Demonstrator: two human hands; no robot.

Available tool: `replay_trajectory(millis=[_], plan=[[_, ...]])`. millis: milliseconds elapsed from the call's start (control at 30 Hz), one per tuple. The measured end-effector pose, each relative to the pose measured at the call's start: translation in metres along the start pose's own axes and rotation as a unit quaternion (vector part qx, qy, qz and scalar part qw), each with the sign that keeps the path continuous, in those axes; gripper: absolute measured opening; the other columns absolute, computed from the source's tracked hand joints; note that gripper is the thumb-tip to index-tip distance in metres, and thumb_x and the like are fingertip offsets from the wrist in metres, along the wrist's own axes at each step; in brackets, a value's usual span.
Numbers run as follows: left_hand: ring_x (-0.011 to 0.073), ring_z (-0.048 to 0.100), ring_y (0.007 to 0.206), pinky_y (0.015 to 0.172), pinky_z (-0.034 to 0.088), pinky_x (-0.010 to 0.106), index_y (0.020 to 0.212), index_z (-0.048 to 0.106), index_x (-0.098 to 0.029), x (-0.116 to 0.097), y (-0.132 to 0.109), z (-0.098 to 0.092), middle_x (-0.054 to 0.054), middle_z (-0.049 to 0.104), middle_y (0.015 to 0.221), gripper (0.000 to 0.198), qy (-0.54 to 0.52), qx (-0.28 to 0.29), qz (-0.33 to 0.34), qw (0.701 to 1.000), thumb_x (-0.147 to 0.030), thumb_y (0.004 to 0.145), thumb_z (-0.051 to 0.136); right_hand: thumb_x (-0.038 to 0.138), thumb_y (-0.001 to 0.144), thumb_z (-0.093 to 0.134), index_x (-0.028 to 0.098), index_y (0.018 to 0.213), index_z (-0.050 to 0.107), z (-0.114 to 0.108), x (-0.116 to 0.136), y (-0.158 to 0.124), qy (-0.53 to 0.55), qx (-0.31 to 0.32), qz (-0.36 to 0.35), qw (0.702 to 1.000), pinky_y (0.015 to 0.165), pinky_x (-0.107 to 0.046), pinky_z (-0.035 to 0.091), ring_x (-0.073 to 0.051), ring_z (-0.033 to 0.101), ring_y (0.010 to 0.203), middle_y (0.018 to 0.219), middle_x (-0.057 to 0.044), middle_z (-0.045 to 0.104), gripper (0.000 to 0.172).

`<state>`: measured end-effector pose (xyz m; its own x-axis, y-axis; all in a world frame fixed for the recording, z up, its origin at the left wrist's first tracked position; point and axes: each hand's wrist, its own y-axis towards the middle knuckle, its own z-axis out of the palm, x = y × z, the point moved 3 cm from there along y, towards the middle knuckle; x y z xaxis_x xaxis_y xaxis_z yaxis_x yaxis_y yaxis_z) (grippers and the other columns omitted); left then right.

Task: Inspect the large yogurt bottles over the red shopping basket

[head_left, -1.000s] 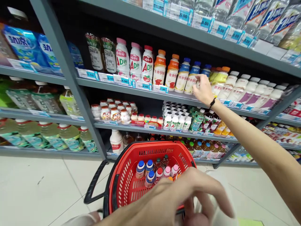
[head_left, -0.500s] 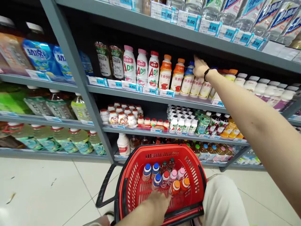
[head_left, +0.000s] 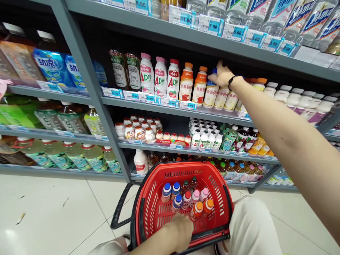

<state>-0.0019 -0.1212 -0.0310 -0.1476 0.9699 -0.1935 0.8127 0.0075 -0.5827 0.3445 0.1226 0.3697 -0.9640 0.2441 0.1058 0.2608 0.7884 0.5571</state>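
Visibly, right fingers (head_left: pixel 219 76) touch a "营养快" bottle (head_left: pixel 210 95).

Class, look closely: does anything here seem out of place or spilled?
Yes: small scraps lie on the pale tiled floor, left of the red basket, looking like litter. No spill is visible.

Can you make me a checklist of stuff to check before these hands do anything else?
1. Right hand at a blue-capped bottle on the shelf: ok, thumb beside its cap.
2. Firm grip on that bottle: cannot tell, since the hand partly hides the cap.
3. Left hand holding nothing: cannot tell; it is over the front of the basket, fingers curled out of sight.
4. Basket right way up: ok, its opening faces up.
5. Bottles in the basket standing: ok, they look upright.
6. Space inside the basket: ok, bare bottom shows beside the bottles.
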Motion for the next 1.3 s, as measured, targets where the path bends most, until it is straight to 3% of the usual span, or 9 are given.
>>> replay_trajectory(millis=[233, 400, 600, 700, 833, 933, 1000, 1167, 1300], plan=[[0.0433, 0.076, 0.104, 0.087, 0.060, 0.051, 0.111, 0.080, 0.000, -0.010, -0.006, -0.008, 0.030, 0.077, 0.102, 0.037, -0.008, 0.002, -0.026, 1.000, -0.015, 0.091, 0.053, 0.023, 0.082, 0.075, 0.005, 0.146, 0.036, 0.013, 0.005, -0.031, 0.098, -0.100, 0.067, 0.988, 0.113, -0.050, 0.042, -0.035, 0.057, 0.130, 0.139, -0.024, 0.058, 0.077], [0.0430, 0.076, 0.100, 0.086, 0.059, 0.052, 0.108, 0.081, -0.004, -0.012, -0.009, -0.009, 0.028, 0.077, 0.098, 0.038, -0.028, -0.039, -0.026, 0.998, -0.020, 0.095, 0.049, 0.038, 0.090, 0.070, 0.011, 0.145, 0.044, -0.001, 0.011, -0.064, 0.121, -0.154, 0.009, 0.981, 0.119, -0.055, 0.037, -0.035, 0.050, 0.135, 0.143, -0.022, 0.056, 0.066], [0.0396, 0.076, 0.098, 0.087, 0.057, 0.048, 0.108, 0.077, -0.007, -0.009, -0.014, -0.024, 0.025, 0.077, 0.100, 0.036, -0.113, -0.137, -0.026, 0.984, -0.017, 0.095, 0.045, 0.051, 0.101, 0.058, 0.021, 0.158, 0.027, -0.058, 0.040, -0.166, 0.234, -0.327, -0.108, 0.909, 0.128, -0.056, 0.021, -0.034, 0.027, 0.153, 0.161, -0.019, 0.035, 0.072], [0.0338, 0.075, 0.091, 0.080, 0.056, 0.043, 0.107, 0.072, -0.012, 0.012, -0.029, -0.049, 0.019, 0.076, 0.099, 0.034, -0.190, -0.229, -0.032, 0.954, -0.022, 0.100, 0.039, 0.050, 0.096, 0.063, 0.020, 0.149, 0.039, -0.078, 0.052, -0.233, 0.327, -0.397, -0.128, 0.848, 0.122, -0.056, 0.033, -0.036, 0.048, 0.142, 0.145, -0.017, 0.047, 0.066], [0.0234, 0.070, 0.093, 0.088, 0.054, 0.037, 0.123, 0.063, -0.020, 0.052, -0.057, -0.082, 0.008, 0.074, 0.104, 0.042, -0.390, -0.420, -0.025, 0.820, -0.048, 0.108, 0.036, 0.041, 0.093, 0.073, 0.026, 0.120, 0.064, -0.056, 0.066, -0.315, 0.447, -0.267, -0.065, 0.852, 0.103, -0.048, 0.054, -0.028, 0.067, 0.109, 0.113, -0.009, 0.066, 0.033], [0.0253, 0.065, 0.119, 0.104, 0.051, 0.039, 0.152, 0.044, -0.024, 0.059, -0.063, -0.095, 0.011, 0.066, 0.137, 0.071, -0.453, -0.494, 0.047, 0.741, -0.058, 0.093, 0.067, 0.041, 0.091, 0.078, 0.025, 0.127, 0.063, -0.012, 0.078, -0.360, 0.529, -0.101, 0.007, 0.842, 0.097, -0.046, 0.057, -0.028, 0.068, 0.107, 0.118, -0.009, 0.069, 0.042], [0.0273, 0.065, 0.123, 0.105, 0.052, 0.039, 0.153, 0.045, -0.022, 0.053, -0.057, -0.097, 0.012, 0.064, 0.143, 0.090, -0.485, -0.489, 0.076, 0.721, -0.053, 0.078, 0.084, 0.042, 0.090, 0.079, 0.027, 0.128, 0.064, 0.018, 0.084, -0.380, 0.554, -0.002, 0.041, 0.832, 0.102, -0.049, 0.055, -0.030, 0.067, 0.112, 0.123, -0.011, 0.069, 0.043], [0.0268, 0.075, 0.093, 0.084, 0.057, 0.035, 0.111, 0.072, -0.014, 0.047, -0.037, -0.094, 0.008, 0.080, 0.103, 0.057, -0.505, -0.465, 0.032, 0.726, -0.049, 0.070, 0.090, 0.048, 0.090, 0.079, 0.038, 0.148, 0.054, 0.069, 0.079, -0.397, 0.562, 0.107, 0.059, 0.818, 0.118, -0.049, 0.044, -0.031, 0.054, 0.138, 0.151, -0.007, 0.056, 0.064], [0.0293, 0.075, 0.098, 0.085, 0.058, 0.037, 0.112, 0.073, -0.013, 0.061, -0.039, -0.089, 0.009, 0.080, 0.109, 0.059, -0.519, -0.490, -0.006, 0.700, -0.048, 0.068, 0.091, 0.065, 0.102, 0.052, 0.032, 0.140, 0.061, 0.123, 0.064, -0.399, 0.658, 0.199, 0.140, 0.713, 0.108, -0.044, 0.050, -0.028, 0.059, 0.133, 0.142, -0.008, 0.064, 0.051]])
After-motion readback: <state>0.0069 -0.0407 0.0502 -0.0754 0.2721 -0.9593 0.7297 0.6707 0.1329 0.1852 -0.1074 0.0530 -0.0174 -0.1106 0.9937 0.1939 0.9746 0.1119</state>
